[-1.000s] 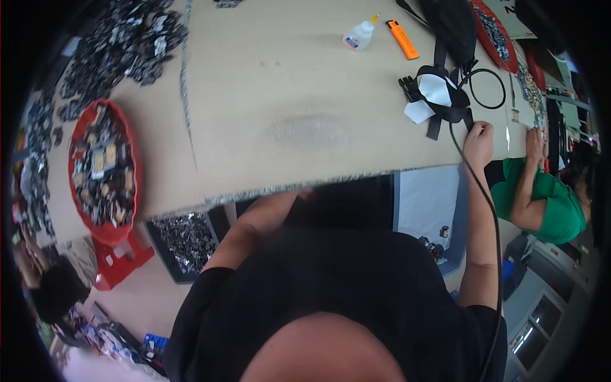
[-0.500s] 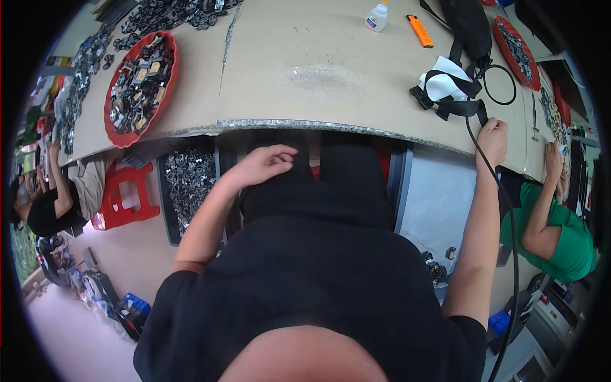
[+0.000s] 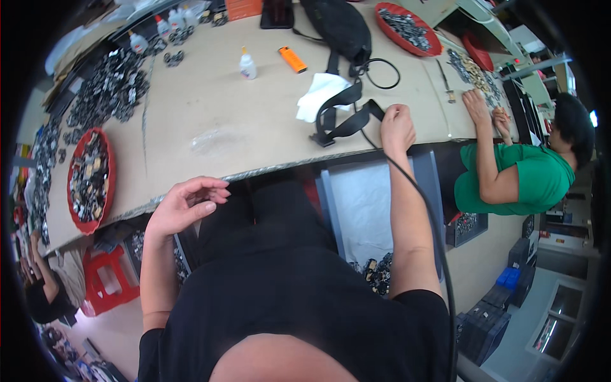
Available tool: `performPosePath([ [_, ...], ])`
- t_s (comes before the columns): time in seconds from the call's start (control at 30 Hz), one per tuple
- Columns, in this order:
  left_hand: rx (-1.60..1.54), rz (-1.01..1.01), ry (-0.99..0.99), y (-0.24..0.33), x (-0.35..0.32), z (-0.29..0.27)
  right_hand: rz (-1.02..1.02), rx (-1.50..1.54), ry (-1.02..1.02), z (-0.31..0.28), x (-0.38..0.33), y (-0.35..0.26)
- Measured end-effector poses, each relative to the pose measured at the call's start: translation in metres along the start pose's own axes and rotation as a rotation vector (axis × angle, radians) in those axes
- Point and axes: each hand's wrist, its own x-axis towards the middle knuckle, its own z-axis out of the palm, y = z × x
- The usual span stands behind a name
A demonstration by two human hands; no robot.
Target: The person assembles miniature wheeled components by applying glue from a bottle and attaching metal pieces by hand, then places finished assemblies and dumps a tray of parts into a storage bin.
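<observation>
My right hand [image 3: 398, 130] is closed on the end of a black strap [image 3: 350, 129] above the front part of the table. The strap lies in loops with a buckle, beside and over a crumpled white cloth [image 3: 318, 95], and leads toward a black pouch [image 3: 340, 28] farther back. A black cable [image 3: 417, 184] runs down past my right forearm. My left hand [image 3: 188, 205] is at the table's front edge, palm turned inward, fingers apart and slightly curled, holding nothing.
On the table [image 3: 197, 95] are an orange lighter [image 3: 293, 60], a white glue bottle [image 3: 247, 65], red trays of small parts [image 3: 107, 210] [image 3: 425, 48] and a dark parts heap [image 3: 108, 86]. A bin [image 3: 359, 204] sits under the edge. A person in green [image 3: 519, 175] works at right.
The view has swung to the right, showing more of the table's back and the person in green. My left hand has risen from my lap to the table edge; my right still grips the strap.
</observation>
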Motion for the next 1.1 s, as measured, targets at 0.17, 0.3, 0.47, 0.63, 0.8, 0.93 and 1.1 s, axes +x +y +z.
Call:
performPosePath([
  [0.17,0.09,-0.03,-0.01,0.011,0.01,-0.002,0.115,0.454,0.212,0.001,0.075,0.06],
  [0.3,0.016,-0.05,0.009,0.009,0.017,-0.009,0.12,-0.001,0.429,-0.003,0.159,0.124],
  [0.47,-0.037,-0.132,0.044,0.008,0.024,-0.012,0.165,-0.161,0.232,0.005,0.182,0.123],
  [0.63,-0.087,-0.145,0.009,0.01,0.043,-0.02,0.069,-0.275,0.088,-0.002,0.181,0.139],
  [0.8,-0.104,-0.17,0.045,0.02,0.054,-0.016,0.431,1.192,-0.238,-0.029,0.074,0.058],
  [0.93,-0.112,-0.186,-0.01,0.019,0.071,-0.01,0.634,1.221,-0.867,-0.068,-0.005,0.046],
  [1.1,-0.087,-0.164,-0.069,0.021,0.091,0.011,0.744,1.277,-1.357,-0.06,-0.081,0.008],
])
